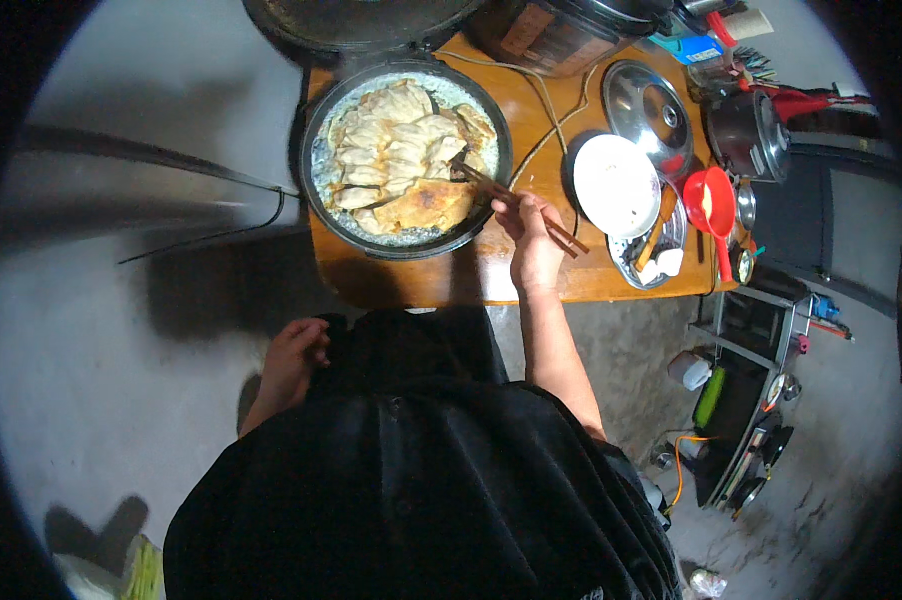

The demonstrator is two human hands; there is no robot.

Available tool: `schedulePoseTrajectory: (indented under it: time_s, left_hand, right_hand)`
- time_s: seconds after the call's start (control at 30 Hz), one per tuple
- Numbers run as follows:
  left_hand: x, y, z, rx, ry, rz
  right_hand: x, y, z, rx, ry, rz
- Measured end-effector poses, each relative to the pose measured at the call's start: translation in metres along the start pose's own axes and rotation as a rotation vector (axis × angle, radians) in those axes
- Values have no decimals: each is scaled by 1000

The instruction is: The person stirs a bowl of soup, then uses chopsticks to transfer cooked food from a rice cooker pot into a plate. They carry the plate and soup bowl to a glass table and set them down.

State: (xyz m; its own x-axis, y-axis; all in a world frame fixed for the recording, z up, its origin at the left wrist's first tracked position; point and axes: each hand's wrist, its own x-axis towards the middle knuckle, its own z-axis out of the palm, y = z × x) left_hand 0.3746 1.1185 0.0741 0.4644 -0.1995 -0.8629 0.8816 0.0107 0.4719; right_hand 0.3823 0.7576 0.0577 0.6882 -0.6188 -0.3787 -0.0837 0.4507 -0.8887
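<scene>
Wooden chopsticks (571, 241) are gripped in my right hand (535, 244), over the right rim of a round black electric griddle pan (408, 253). Their tips reach in among pan-fried dumplings (391, 142), packed close together in the pan. Several lie flipped at the lower right, showing a browned crust (432, 201). A pale, bubbly layer rings the dumplings along the pan's wall. Down at my left side, my left hand (298, 349) hangs with its fingers curled in, and I see nothing in it.
The griddle's raised lid (361, 22) stands behind the pan on the wooden table (436, 281). To the right are a white plate (616, 186), a glass lid (646, 112), a red ladle (710, 199) and a dark pot (747, 135). A cord (552, 127) crosses the tabletop.
</scene>
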Motion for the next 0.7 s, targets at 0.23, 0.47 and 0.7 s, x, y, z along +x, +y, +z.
schedulePoseTrajectory:
  time_s: [0.23,0.47,0.7]
  left_hand:
    - [0,-1,-3,-12,20,10]
    - [2,1,-2,-23,-19,3]
    - [-1,3,1,-37,2,11]
  right_hand:
    - [13,-22,-16,-81,3,28]
    - [26,-63,-8,-292,-49,113]
    - [4,-68,-15,-326,-101,237]
